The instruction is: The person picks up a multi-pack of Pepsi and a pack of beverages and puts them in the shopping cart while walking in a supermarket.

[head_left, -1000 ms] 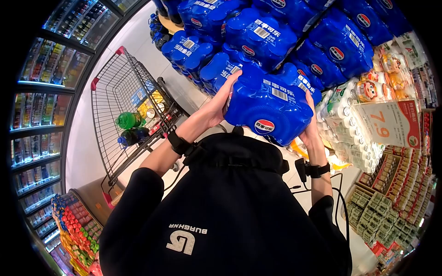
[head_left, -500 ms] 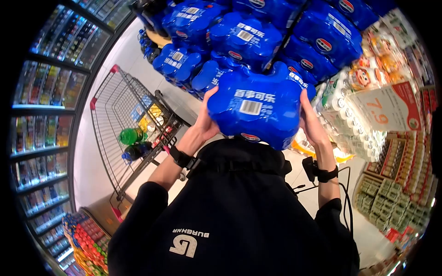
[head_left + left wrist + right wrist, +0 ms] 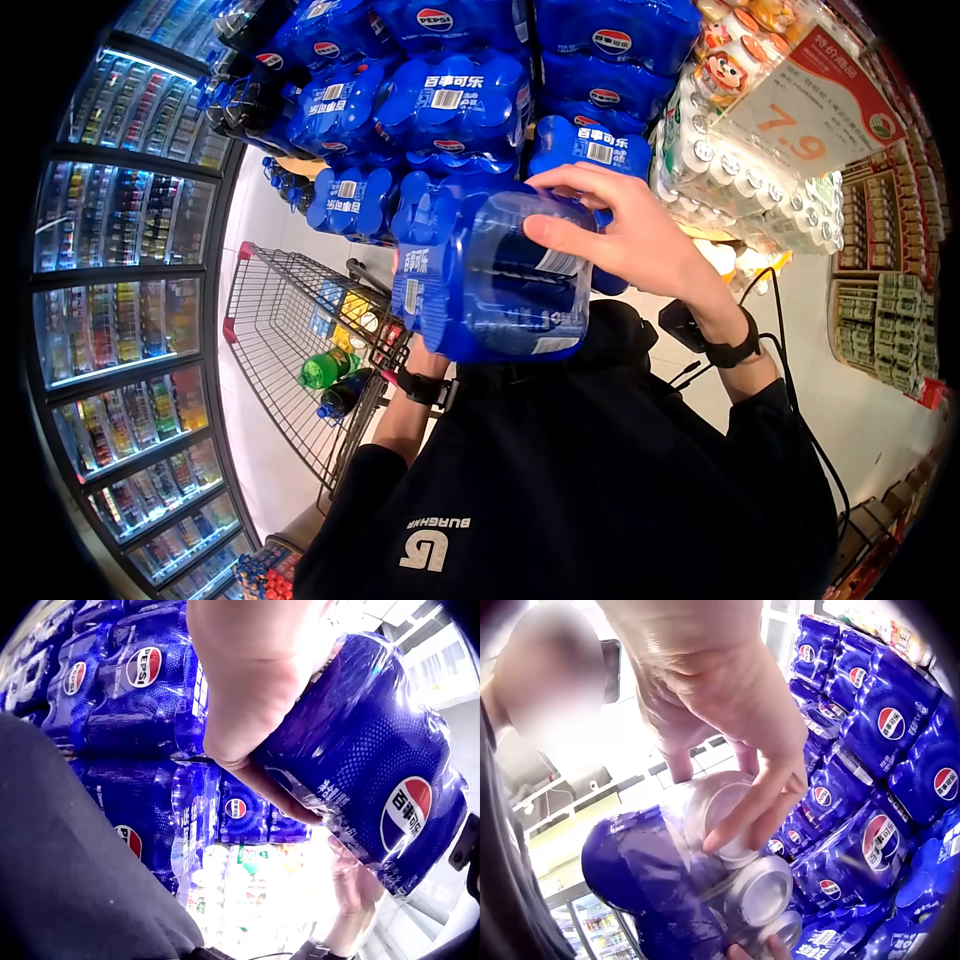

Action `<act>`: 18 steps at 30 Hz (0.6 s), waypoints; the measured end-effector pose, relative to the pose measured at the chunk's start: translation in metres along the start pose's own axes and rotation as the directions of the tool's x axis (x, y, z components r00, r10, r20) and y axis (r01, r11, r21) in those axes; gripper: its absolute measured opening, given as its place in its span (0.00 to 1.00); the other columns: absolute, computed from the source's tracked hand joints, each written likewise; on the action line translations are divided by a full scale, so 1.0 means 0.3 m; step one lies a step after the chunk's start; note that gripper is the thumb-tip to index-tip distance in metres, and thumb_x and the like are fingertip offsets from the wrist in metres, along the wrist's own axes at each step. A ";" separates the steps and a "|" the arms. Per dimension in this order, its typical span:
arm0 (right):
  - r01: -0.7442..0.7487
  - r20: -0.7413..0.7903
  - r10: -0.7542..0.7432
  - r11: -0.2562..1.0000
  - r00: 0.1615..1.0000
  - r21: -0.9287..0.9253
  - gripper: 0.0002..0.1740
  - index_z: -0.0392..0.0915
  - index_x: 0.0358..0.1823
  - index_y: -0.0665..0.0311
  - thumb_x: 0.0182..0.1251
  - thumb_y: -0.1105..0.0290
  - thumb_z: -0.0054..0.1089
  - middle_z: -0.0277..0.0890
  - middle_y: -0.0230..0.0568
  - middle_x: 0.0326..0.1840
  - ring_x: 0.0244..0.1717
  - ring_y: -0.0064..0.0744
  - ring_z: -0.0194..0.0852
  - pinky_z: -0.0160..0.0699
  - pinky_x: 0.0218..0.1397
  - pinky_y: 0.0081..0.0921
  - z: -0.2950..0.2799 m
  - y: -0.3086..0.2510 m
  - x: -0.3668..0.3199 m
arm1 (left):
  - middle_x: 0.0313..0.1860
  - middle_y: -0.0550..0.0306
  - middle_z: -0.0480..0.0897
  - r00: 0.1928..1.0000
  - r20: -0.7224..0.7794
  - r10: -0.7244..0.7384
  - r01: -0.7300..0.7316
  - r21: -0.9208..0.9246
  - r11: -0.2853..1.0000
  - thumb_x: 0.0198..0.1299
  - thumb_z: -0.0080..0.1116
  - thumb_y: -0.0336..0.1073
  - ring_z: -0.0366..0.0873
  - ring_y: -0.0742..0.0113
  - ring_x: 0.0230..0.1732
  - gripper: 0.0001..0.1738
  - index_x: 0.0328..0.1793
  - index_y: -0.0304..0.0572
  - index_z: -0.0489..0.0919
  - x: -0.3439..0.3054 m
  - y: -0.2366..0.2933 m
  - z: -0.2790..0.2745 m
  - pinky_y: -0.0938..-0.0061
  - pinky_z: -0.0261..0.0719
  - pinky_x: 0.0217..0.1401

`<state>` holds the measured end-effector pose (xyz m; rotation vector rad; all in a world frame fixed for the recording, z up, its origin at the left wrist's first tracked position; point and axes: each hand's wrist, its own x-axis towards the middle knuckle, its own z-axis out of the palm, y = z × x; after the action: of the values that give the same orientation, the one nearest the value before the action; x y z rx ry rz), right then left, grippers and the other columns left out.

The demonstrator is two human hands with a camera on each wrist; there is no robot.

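A multipack of Pepsi cans [image 3: 440, 275] in blue shrink wrap is held up in front of my chest, tilted on its side. My right hand [image 3: 635, 230] grips its right end from above, fingers and thumb spread over the wrap. In the right wrist view, those fingers rest across the bare silver can ends [image 3: 761, 889] at the open end of the wrap. My left hand [image 3: 255, 690] holds the opposite side, its fingers bent along the pack's lower edge in the left wrist view. The head view mostly hides that hand behind the pack.
Stacked blue Pepsi packs [image 3: 455, 100] stand just beyond my hands. A shopping cart [image 3: 270, 400] with a green bottle [image 3: 320, 370] and other goods is at left. White can packs [image 3: 720, 185] and a price sign [image 3: 800, 110] are at right. Lit drink coolers [image 3: 120, 340] line the far left.
The pack has been turned, bringing its end toward the right. My right hand has moved from its side to over the top, while my left hand has gone lower behind it. The head view has shifted.
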<state>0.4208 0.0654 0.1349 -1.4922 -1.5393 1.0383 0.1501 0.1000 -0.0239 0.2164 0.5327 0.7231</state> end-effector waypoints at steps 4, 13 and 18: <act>0.032 -0.054 -0.032 0.999 0.998 0.003 0.41 0.81 0.52 0.68 0.53 0.35 0.71 0.78 0.43 0.43 0.37 0.33 0.74 0.73 0.40 0.28 0.035 -0.010 0.009 | 0.65 0.45 0.77 1.000 -0.025 -0.013 0.014 0.031 0.999 0.65 0.41 0.70 0.78 0.47 0.62 0.43 0.72 0.43 0.69 -0.059 -0.016 -0.055 0.49 0.75 0.67; 0.172 -0.055 -0.174 0.984 0.983 -0.044 0.41 0.77 0.57 0.71 0.54 0.43 0.73 0.79 0.48 0.48 0.50 0.44 0.81 0.79 0.54 0.34 0.068 -0.017 -0.012 | 0.64 0.45 0.78 0.999 -0.042 0.030 -0.028 0.047 0.998 0.65 0.41 0.70 0.78 0.47 0.61 0.43 0.72 0.44 0.69 -0.063 -0.021 -0.062 0.49 0.75 0.66; 0.175 -0.061 -0.181 0.981 0.982 -0.088 0.40 0.76 0.57 0.72 0.56 0.43 0.72 0.79 0.50 0.50 0.51 0.47 0.81 0.79 0.55 0.35 0.072 -0.018 -0.011 | 0.64 0.46 0.78 0.997 -0.049 0.060 -0.058 0.048 0.997 0.65 0.41 0.70 0.78 0.47 0.61 0.43 0.72 0.44 0.70 -0.055 -0.027 -0.052 0.50 0.75 0.66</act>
<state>0.3991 0.0611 0.1314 -1.4003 -1.6501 0.8207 0.1360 0.0830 -0.0336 0.2584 0.5939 0.7755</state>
